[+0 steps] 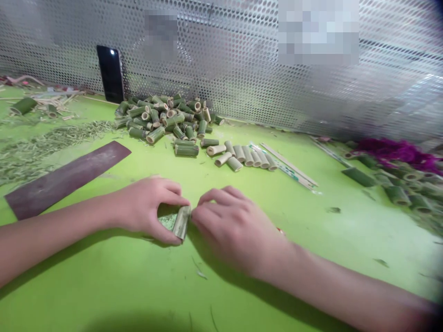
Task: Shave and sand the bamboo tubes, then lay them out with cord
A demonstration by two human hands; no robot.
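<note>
My left hand (148,207) pinches a short bamboo piece (182,222) by its two ends, thumb at the near end and a fingertip at the far end. The piece looks pale and streaked with green, and lies low over the green table. Fine pale-green scrapings (167,221) show between thumb and fingers. My right hand (238,226) is closed close to the right side of the piece, its fingertips curled together. Whatever it grips is hidden, though a small red bit (279,231) shows beyond the back of the hand.
Behind lies a heap of green bamboo pieces (175,119), with a row of pale ones (249,154) and wrapped sticks (290,167) to its right. Left are a brown abrasive-looking strip (69,177), shavings (62,138) and an upright phone (110,74). Purple fibres (398,152) lie right; perforated metal (235,69) closes the back.
</note>
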